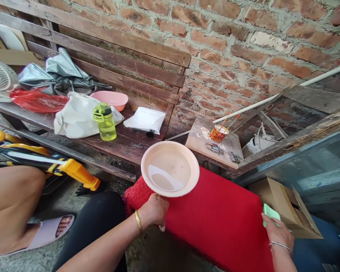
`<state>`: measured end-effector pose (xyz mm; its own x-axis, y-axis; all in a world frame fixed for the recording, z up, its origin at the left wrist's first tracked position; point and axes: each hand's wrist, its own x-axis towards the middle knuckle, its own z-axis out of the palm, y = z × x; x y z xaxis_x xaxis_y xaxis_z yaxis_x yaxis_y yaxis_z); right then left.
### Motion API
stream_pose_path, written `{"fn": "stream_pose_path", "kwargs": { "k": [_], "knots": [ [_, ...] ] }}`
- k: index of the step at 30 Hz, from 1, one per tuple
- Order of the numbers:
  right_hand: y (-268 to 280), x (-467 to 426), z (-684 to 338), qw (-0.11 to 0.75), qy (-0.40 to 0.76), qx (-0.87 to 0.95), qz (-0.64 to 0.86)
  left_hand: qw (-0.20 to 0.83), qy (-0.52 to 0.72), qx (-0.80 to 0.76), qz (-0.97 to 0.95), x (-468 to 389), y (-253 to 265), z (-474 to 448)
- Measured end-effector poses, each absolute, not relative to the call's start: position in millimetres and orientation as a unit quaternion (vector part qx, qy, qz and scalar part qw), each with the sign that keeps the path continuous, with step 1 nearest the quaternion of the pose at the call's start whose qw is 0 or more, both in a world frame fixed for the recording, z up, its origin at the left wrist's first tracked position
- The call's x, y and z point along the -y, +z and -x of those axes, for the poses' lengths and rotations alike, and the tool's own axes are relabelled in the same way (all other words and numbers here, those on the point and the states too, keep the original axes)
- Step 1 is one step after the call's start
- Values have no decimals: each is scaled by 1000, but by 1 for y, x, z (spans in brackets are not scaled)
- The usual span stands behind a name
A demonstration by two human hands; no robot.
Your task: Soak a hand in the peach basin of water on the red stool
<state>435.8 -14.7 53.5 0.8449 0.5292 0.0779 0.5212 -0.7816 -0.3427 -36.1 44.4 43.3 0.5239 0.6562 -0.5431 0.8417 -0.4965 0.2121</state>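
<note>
Fingers of the left hand (154,209) grip the near rim of a pale bowl (170,169), tilted above the red cloth (218,219). Right hand (276,230) fingers close around a green sponge (270,213) beside a cardboard box (289,206).

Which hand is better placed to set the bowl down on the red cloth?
Left, probably. The left hand already grips the bowl by its near rim, over the red cloth. The right hand holds a green object at the cloth's far side.
</note>
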Motion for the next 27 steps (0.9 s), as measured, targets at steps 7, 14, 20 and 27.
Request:
{"fn": "stream_pose_path", "kwargs": {
  "k": [7, 14, 20, 27],
  "knots": [
    [19, -9, -308, 282, 96, 429, 852, 206, -196, -441, -851, -46, 44, 39],
    [2, -29, -242, 301, 134, 524, 786, 197, -209, -442, -850, -48, 41, 38],
    [38, 38, -360, 264, 75, 342, 899, 188, -187, -444, -856, -49, 33, 37],
    [49, 99, -399, 303, 64, 234, 922, 194, -205, -438, -853, -47, 46, 38]
  ]
}}
